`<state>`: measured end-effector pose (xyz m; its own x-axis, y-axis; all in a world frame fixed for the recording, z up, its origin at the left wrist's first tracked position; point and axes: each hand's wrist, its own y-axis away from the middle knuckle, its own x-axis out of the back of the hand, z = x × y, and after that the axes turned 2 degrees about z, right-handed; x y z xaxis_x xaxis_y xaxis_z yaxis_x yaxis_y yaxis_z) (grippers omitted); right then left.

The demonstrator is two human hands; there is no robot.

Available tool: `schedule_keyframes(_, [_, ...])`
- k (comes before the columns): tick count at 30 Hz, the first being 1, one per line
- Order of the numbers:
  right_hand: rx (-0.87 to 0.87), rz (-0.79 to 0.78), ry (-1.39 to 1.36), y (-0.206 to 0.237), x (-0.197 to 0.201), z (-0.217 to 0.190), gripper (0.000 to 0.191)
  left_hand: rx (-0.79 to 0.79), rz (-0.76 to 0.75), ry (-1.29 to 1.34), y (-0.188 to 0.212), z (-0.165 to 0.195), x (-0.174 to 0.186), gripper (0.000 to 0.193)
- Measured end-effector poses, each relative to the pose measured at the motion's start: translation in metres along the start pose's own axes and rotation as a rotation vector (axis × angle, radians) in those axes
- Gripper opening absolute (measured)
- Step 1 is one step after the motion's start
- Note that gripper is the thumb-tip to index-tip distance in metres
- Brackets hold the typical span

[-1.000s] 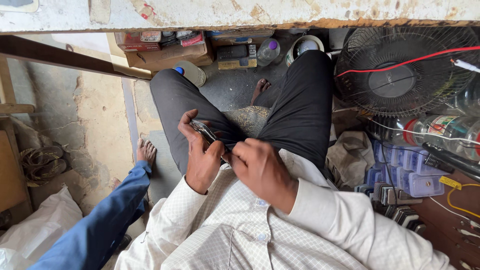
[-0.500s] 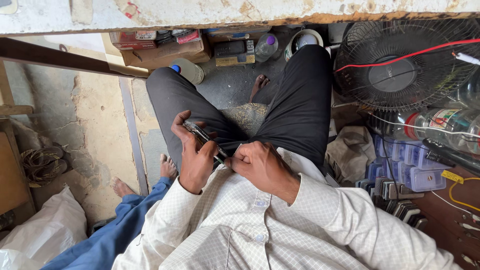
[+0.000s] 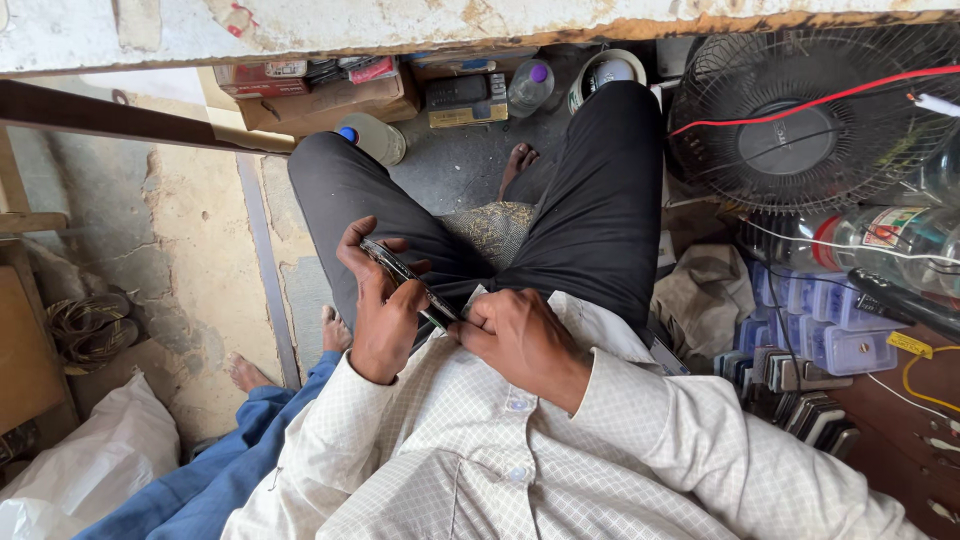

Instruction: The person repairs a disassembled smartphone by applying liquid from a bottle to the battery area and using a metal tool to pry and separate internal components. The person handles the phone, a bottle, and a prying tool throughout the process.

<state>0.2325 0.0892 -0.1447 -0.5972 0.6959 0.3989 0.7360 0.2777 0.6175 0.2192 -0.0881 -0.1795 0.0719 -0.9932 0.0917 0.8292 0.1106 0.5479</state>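
Observation:
I sit with my legs in black trousers [image 3: 590, 200] spread apart. My left hand [image 3: 380, 305] grips a thin dark mobile phone [image 3: 405, 275] edge-on over my left thigh. My right hand [image 3: 515, 335] is closed at the phone's near end, fingers pinched against its edge; whatever it pinches is too small to make out. Both sleeves are pale checked cloth.
A black fan [image 3: 800, 130] with a red wire stands at the right, above blue plastic boxes [image 3: 830, 320] and a clear bottle [image 3: 880, 240]. Cartons [image 3: 320, 95] and a bottle [image 3: 530, 85] lie under the ledge ahead. Another person's blue-trousered leg [image 3: 230, 450] and bare feet are at the left.
The other person's leg and feet have drawn back toward the lower left. My hands stay on the phone, almost unmoved.

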Motion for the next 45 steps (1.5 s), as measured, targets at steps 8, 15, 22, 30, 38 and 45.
schedule_keyframes(8, [0.420, 0.284, 0.268, 0.022, -0.010, -0.003, 0.021, -0.089, -0.031, -0.026, 0.000, -0.010, 0.003, 0.093])
schedule_keyframes(15, [0.289, 0.194, -0.045, -0.013, 0.001, 0.001, 0.018, -0.168, -0.035, 0.079, -0.003, -0.004, -0.002, 0.088])
schedule_keyframes(22, [0.285, 0.214, 0.295, 0.028, 0.023, -0.025, 0.017, -0.055, 0.013, -0.100, -0.007, 0.010, -0.009, 0.089])
schedule_keyframes(30, [0.523, 1.069, 0.424, 0.065, 0.175, -0.100, 0.008, 0.127, -0.227, 0.242, -0.025, 0.007, -0.002, 0.097])
schedule_keyframes(38, [0.777, 1.071, 0.631, 0.016, 0.214, -0.153, 0.014, 0.172, -0.265, 0.347, -0.027, 0.039, 0.008, 0.097])
schedule_keyframes(45, [0.816, 0.825, 0.437, 0.048, 0.143, -0.127, 0.022, 0.132, -0.394, 0.624, -0.012, 0.094, 0.020, 0.102])
